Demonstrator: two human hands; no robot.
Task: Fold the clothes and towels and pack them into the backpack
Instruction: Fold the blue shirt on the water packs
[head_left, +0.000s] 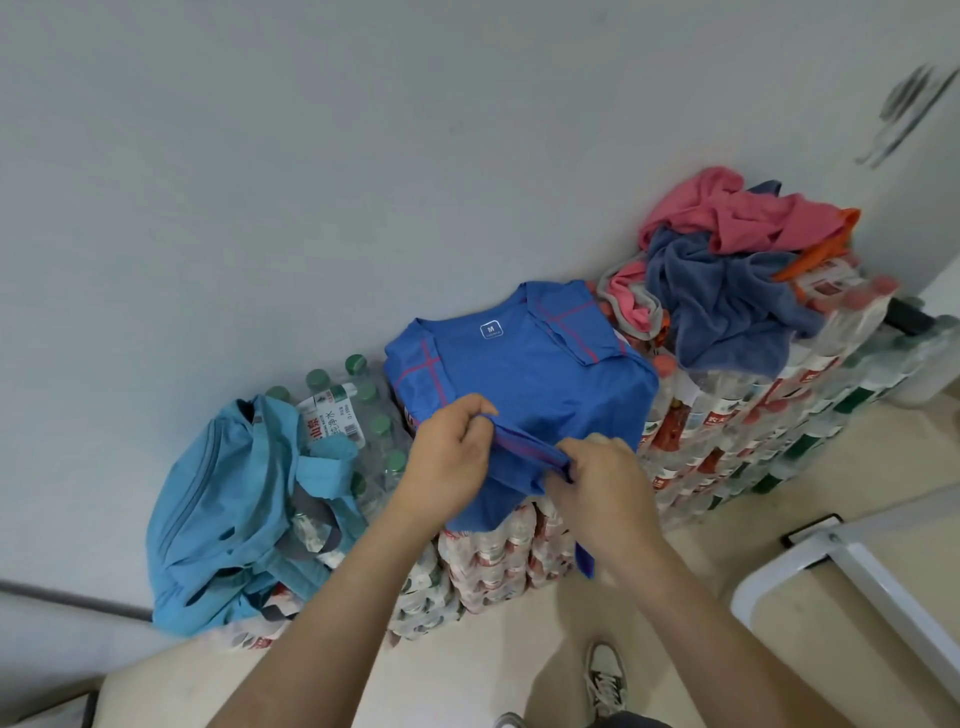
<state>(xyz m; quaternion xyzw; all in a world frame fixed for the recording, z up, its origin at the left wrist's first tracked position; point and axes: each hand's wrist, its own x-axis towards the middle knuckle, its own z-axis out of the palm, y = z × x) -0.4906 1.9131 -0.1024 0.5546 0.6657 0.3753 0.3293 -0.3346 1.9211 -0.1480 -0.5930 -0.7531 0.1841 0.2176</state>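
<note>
The blue shirt lies flat, collar away, on the stacked water-bottle packs, its near hem lifted and bunched between both hands. The left hand has its fingers curled round the hem's left end. The right hand pinches the right end, with a corner dangling below. Beyond the fingers, the folded sleeves lie within the shirt's side edges. Left of the fingers and lower, the light-blue backpack slumps against the wall. Right and beyond, a cloth heap tops the packs. Open floor lies beneath the wrists.
</note>
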